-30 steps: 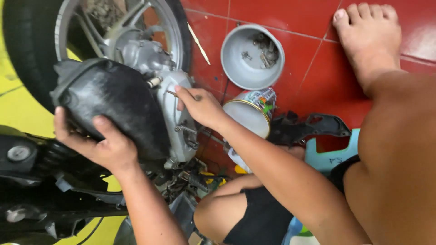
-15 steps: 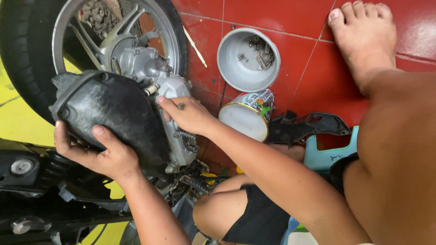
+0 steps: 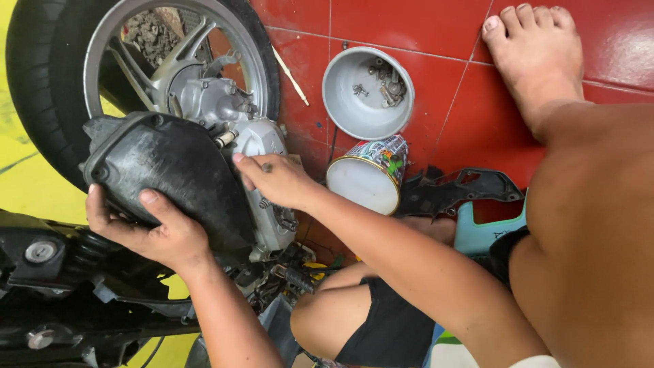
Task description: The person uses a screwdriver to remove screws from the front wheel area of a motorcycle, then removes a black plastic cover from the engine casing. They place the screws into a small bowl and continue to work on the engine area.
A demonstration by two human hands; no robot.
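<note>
A black plastic cover [image 3: 170, 174] lies against the side of a scooter's grey engine casing [image 3: 269, 153], just below the rear wheel [image 3: 136, 68]. My left hand [image 3: 146, 228] grips the cover's lower edge, thumb on its face. My right hand [image 3: 272, 178] rests on the cover's right edge where it meets the casing, fingers curled, with a small dark bolt or tool tip showing by the fingers. What the right hand pinches is too small to tell.
A grey bowl [image 3: 340, 102] with several bolts sits on the red tile floor, a printed cup [image 3: 371, 174] lies on its side below it, and a black plastic trim piece [image 3: 456, 191] lies to the right. My bare foot [image 3: 538, 61] and knees are nearby. A thin stick [image 3: 291, 76] lies by the tyre.
My right hand has moved left from the casing's edge onto the cover's right side. The left hand keeps its grip on the cover, which has shifted little.
</note>
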